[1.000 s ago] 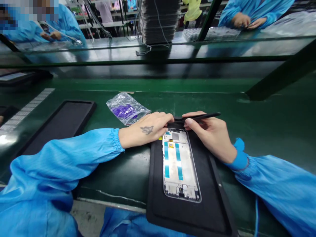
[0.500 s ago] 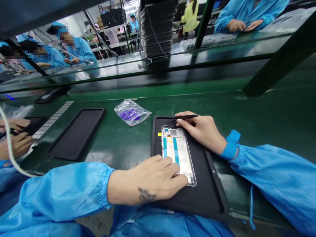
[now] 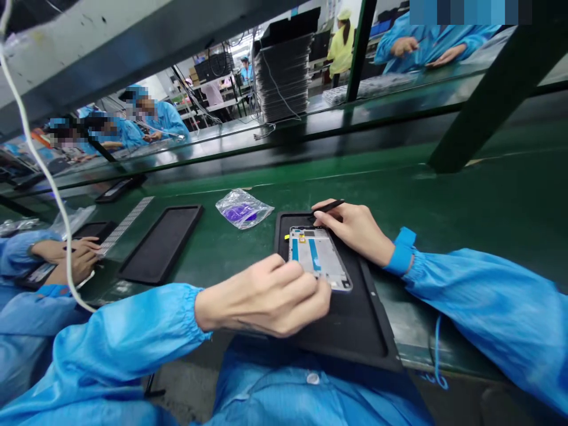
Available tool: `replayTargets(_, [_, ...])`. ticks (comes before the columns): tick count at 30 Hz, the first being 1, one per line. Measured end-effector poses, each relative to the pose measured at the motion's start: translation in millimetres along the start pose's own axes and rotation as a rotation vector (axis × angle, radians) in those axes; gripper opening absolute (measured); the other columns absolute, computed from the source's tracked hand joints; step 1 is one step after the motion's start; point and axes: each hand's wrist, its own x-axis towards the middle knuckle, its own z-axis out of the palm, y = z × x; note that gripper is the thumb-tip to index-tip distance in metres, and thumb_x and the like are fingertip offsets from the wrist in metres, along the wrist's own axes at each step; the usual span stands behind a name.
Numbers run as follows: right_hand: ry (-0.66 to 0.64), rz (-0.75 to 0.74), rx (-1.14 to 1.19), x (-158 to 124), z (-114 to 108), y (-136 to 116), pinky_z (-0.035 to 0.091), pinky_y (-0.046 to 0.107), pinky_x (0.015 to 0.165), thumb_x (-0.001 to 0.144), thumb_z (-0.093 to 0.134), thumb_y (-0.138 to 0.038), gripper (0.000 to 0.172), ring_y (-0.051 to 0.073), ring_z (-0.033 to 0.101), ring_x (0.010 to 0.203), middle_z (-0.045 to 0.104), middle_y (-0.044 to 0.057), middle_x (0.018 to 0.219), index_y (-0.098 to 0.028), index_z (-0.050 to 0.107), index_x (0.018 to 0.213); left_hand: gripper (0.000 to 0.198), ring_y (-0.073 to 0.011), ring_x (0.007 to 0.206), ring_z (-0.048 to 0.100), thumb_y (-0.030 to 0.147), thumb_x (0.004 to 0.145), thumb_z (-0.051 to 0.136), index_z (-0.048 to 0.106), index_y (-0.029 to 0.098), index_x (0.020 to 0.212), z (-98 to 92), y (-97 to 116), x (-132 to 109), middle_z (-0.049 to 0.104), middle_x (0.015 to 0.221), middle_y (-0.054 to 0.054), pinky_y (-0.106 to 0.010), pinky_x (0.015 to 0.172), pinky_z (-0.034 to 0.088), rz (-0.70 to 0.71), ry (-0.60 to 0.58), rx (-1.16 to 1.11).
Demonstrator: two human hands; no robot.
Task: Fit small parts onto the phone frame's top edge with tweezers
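A silver phone frame (image 3: 326, 254) with blue strips lies in a black tray (image 3: 355, 319), its near end looking slightly raised. My left hand (image 3: 279, 296) has its fingers curled at the frame's near left edge, gripping it there; the fingertips are partly hidden. Above the frame's far end, my right hand (image 3: 355, 228) pinches a black pen-like tool (image 3: 329, 206), its tip near the far edge. A small yellow tab (image 3: 287, 237) sticks out at the frame's upper left.
Left of the tray lie a clear bag with purple contents (image 3: 241, 211) and another black tray (image 3: 162, 245). A co-worker's hands (image 3: 73, 260) work at the far left, behind a white cable (image 3: 55, 189). A green post (image 3: 488, 100) rises at the right.
The view has shifted. The frame's near end has come up and away from me with my left hand. The tool in my right hand has tilted more steeply.
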Motion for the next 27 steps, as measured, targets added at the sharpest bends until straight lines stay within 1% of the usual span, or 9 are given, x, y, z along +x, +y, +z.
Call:
replayTargets(4, [0.001,-0.012,0.012,-1,-1,-2,0.054,0.029,0.078,0.097,0.052,-0.032,0.028,0.02,0.072,0.085,0.074,0.004,0.104,-0.018,0.072,0.083,0.024,-0.0146,0.072,0.061,0.009,0.098,0.042,0.055,0.006,0.118,-2.9,-19,-1,0.067,0.088,-0.008,-0.03,0.063,0.05,-0.095,0.113,0.118])
replayTargets(8, [0.007,-0.017,0.027,-3,1,-1,0.054,0.029,0.077,0.096,0.053,-0.03,0.023,0.02,0.073,0.084,0.075,0.003,0.097,-0.019,0.073,0.093,0.021,-0.0148,0.067,0.062,0.008,0.097,0.047,0.058,0.004,0.114,3.0,-21,-7,0.068,0.084,-0.008,-0.029,0.06,0.052,-0.072,0.19,0.08])
replayTargets(11, [0.011,-0.019,0.036,-4,2,0,0.054,0.03,0.077,0.097,0.054,-0.029,0.022,0.021,0.073,0.084,0.075,0.002,0.092,-0.018,0.072,0.101,0.019,-0.0149,0.066,0.062,0.01,0.096,0.05,0.06,0.004,0.111,7.3,-17,-13,0.068,0.083,-0.007,-0.029,0.06,0.053,-0.042,0.198,0.048])
replayTargets(14, [0.014,-0.02,0.047,-4,2,0,0.054,0.03,0.076,0.096,0.054,-0.028,0.021,0.021,0.073,0.083,0.075,0.001,0.088,-0.018,0.071,0.104,0.021,-0.015,0.067,0.061,0.011,0.094,0.052,0.062,0.003,0.11,9.1,-13,-16,0.069,0.088,-0.009,-0.03,0.061,0.053,-0.03,0.179,0.051])
replayTargets(18, [0.027,-0.02,0.039,-4,2,-2,0.053,0.03,0.073,0.096,0.054,-0.028,0.02,0.022,0.073,0.08,0.075,0.001,0.085,-0.019,0.071,0.101,0.023,-0.014,0.066,0.059,0.012,0.093,0.052,0.063,0.005,0.112,10.2,-11,-17,0.07,0.093,-0.01,-0.029,0.057,0.049,-0.03,0.158,0.075])
replayTargets(22, [0.018,-0.022,0.016,-2,2,-1,0.052,0.029,0.071,0.096,0.053,-0.028,0.021,0.021,0.073,0.08,0.075,0.002,0.088,-0.019,0.071,0.101,0.023,-0.013,0.066,0.058,0.015,0.092,0.058,0.063,0.006,0.113,15.8,-11,-19,0.068,0.09,-0.008,-0.028,0.054,0.045,-0.058,0.171,0.103])
replayTargets(24, [0.024,-0.045,0.004,-3,0,4,0.051,0.029,0.067,0.098,0.053,-0.035,0.025,0.022,0.073,0.078,0.075,0.002,0.087,-0.019,0.072,0.103,0.022,-0.0117,0.062,0.055,0.018,0.092,0.062,0.065,0.008,0.112,18.4,-11,-20,0.066,0.084,-0.005,-0.028,0.051,0.041,-0.061,0.179,0.095])
replayTargets(25, [0.035,-0.069,-0.005,-4,0,7,0.051,0.03,0.064,0.099,0.053,-0.041,0.029,0.023,0.073,0.078,0.075,0.004,0.088,-0.02,0.072,0.103,0.022,-0.0109,0.061,0.054,0.019,0.093,0.062,0.066,0.01,0.112,19.0,-10,-20,0.065,0.081,-0.003,-0.027,0.05,0.039,-0.053,0.177,0.089])
replayTargets(27, [0.069,-0.132,-0.011,-4,0,16,0.046,0.031,0.055,0.098,0.054,-0.059,0.042,0.024,0.071,0.069,0.075,0.006,0.085,-0.023,0.075,0.1,0.023,-0.0102,0.061,0.054,0.02,0.097,0.055,0.066,0.016,0.117,18.7,-8,-22,0.062,0.078,-0.001,-0.026,0.047,0.037,-0.032,0.132,0.076])
